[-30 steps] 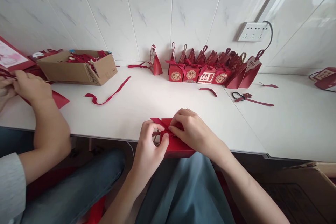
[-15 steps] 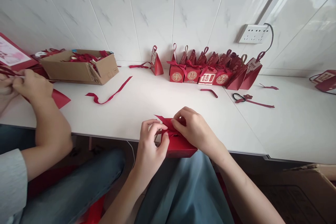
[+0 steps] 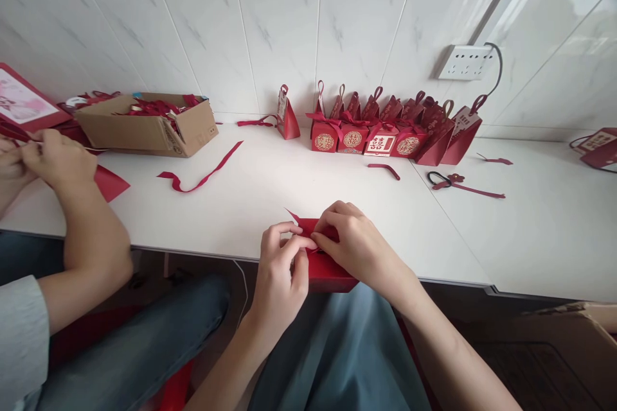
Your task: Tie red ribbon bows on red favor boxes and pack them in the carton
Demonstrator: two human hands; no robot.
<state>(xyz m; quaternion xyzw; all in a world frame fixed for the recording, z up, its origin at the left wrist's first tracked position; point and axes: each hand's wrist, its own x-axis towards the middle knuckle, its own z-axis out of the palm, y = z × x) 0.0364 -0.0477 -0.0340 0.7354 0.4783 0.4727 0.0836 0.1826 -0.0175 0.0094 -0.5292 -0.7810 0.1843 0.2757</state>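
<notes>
Fingers (image 3: 326, 243) of the right hand (image 3: 351, 236) pinch together on the red ribbon (image 3: 293, 214); the left hand (image 3: 281, 264) meets them with its index (its own grip I cannot tell). Beneath, the red box (image 3: 332, 275) rests at the edge of the table (image 3: 231, 221), over the lap (image 3: 337, 347), probably so both hands reach its top. Beyond, patterned boxes (image 3: 324, 141) stand packed, likely saving room; one label (image 3: 380, 144) reads 囍, others too small for me.

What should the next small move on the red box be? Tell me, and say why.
Probably draw the ribbon snug: the left hand and right hand have their fingertips close together atop the red box, and a ribbon end sticks out past the left fingers. How tight it sits is hidden.
</notes>
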